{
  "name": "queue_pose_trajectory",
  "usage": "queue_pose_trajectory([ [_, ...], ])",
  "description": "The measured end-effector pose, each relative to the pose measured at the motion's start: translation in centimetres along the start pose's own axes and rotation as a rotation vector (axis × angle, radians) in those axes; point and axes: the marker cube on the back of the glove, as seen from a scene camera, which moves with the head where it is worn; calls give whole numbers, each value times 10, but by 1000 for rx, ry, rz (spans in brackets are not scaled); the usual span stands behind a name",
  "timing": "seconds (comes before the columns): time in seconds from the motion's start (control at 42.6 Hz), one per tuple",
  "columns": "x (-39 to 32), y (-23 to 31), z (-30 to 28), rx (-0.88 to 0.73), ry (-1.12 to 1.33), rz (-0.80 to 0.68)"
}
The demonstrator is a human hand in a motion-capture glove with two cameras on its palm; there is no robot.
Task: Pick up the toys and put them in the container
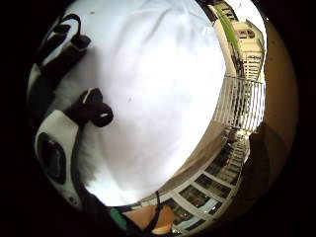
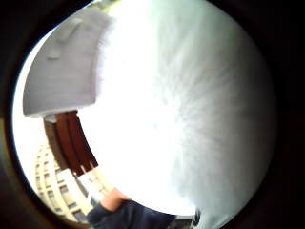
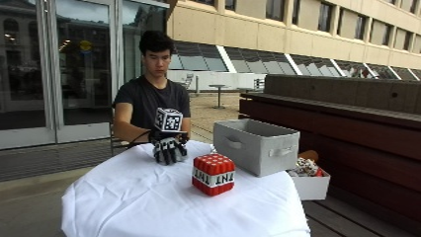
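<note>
A red cube toy (image 3: 213,174) marked TNT stands on the white tablecloth (image 3: 145,197) near the middle of the table. A grey fabric container (image 3: 256,145) with side handles stands just beyond it, towards the bench. My gloved right hand (image 3: 168,149) rests on the cloth at the table's far edge, in front of the seated person, with its fingers pointing down and holding nothing. It is a short way from the cube. Both palm views are mostly filled by the white cloth (image 1: 158,89). The thumb side view also shows the grey container (image 2: 62,71).
A small white box (image 3: 309,183) holding several small items sits on the dark wooden bench (image 3: 368,133) beside the table. Glass doors and a building stand behind the person. The cloth hangs over the table's edges.
</note>
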Motion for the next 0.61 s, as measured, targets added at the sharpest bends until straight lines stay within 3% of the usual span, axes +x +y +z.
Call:
queue_pose_trajectory([
  [0.305,14,-24,-13,-87,-215,68],
  [0.516,3,-36,-136,65,-250,100],
  [0.61,-16,-55,-217,144,-261,234],
])
